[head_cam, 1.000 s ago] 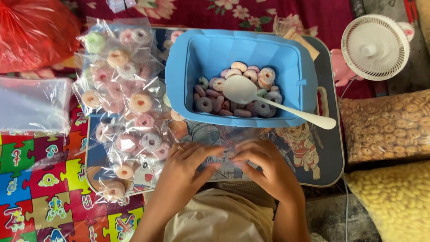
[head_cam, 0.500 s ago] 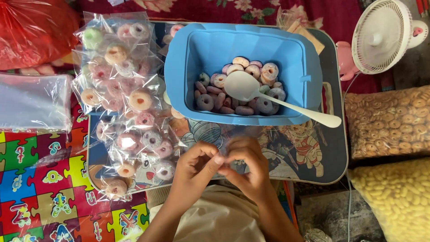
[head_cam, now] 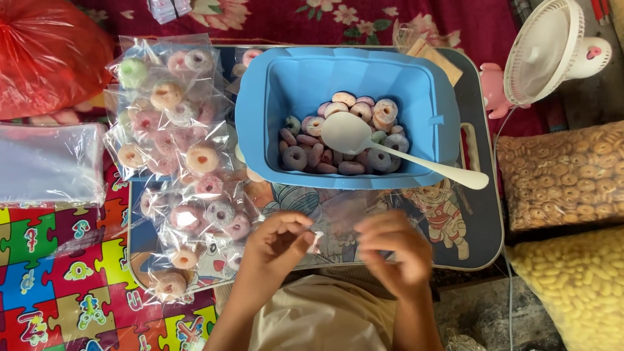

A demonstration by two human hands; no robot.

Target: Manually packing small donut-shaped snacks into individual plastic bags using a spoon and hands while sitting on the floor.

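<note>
While pinched in left hand grip, clear bag spreads rightward, right hand at its edge

Two bare forearms are seen rising from the bottom edge of the frame, with no sleeves reaching the wrists. The left hand and the right hand are ungloved, and no watch or bracelet is seen on either wrist. Between the forearms, at the lower middle of the frame, a pale beige garment is worn, plain and unpatterned.

Clear bag between left hand, right hand
</note>
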